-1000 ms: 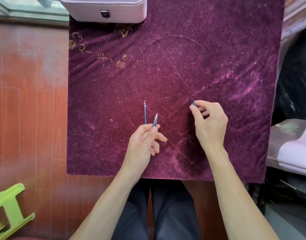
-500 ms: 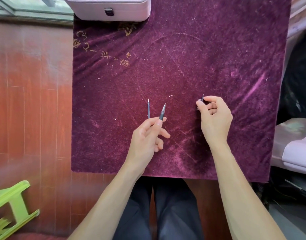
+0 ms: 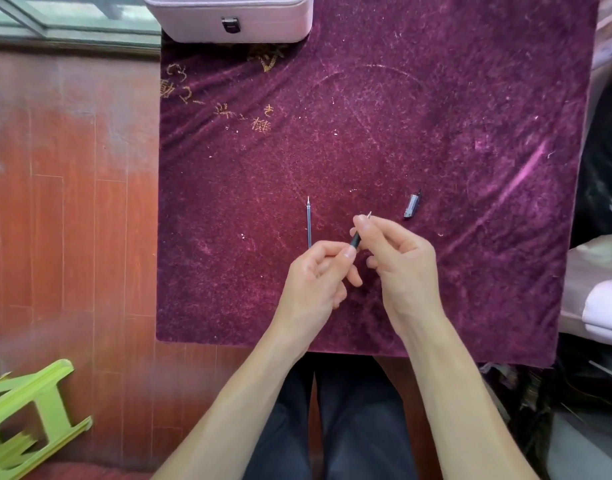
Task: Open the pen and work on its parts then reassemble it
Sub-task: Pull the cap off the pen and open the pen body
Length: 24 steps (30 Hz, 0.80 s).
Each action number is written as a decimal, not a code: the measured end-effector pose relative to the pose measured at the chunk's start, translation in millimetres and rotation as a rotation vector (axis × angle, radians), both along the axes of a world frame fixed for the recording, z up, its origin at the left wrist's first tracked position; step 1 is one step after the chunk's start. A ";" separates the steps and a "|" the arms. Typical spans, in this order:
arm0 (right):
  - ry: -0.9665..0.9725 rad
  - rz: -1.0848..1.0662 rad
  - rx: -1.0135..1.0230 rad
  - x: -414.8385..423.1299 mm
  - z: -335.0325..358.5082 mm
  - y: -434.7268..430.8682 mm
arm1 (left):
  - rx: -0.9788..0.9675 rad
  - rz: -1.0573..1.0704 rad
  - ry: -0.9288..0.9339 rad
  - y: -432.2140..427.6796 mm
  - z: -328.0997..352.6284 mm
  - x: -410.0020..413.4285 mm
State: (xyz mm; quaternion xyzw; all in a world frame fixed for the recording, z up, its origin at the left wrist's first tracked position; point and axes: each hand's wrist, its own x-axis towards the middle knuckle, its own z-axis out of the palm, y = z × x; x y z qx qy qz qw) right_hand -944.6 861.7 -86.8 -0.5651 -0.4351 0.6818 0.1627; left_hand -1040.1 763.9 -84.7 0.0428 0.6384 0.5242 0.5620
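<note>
My left hand [image 3: 315,275] holds the dark pen barrel [image 3: 355,241] by its lower end, tilted up and to the right. My right hand [image 3: 398,261] pinches the barrel's metal tip [image 3: 368,214] between thumb and forefinger. A thin refill [image 3: 308,221] lies upright on the purple velvet cloth [image 3: 436,116], just left of my left hand. A small dark pen part [image 3: 412,204] with a clip rests on the cloth to the upper right of my right hand, apart from it.
A pale lilac case [image 3: 228,17] with a dark latch sits at the cloth's far edge. Red-brown floorboards [image 3: 72,202] lie to the left, with a green plastic stool [image 3: 27,414] at the lower left. Pale bedding [image 3: 602,299] borders the right side.
My right hand has let go of the small dark part, which now lies on the cloth, and has moved left onto the barrel's tip. My left hand still holds the barrel.
</note>
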 end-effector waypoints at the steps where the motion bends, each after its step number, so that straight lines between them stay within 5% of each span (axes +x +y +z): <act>1: 0.000 -0.005 -0.031 0.3 -1.7 -0.9 | 0.003 -0.004 -0.007 -1.9 -0.3 1.4; 11: 0.119 0.122 -0.234 9.0 -2.0 -5.7 | 0.090 -0.101 -0.172 -22.2 -7.1 -3.9; 24: 0.066 0.141 -0.195 4.9 -0.2 -8.6 | 0.030 -0.044 -0.040 -22.7 -4.4 -3.1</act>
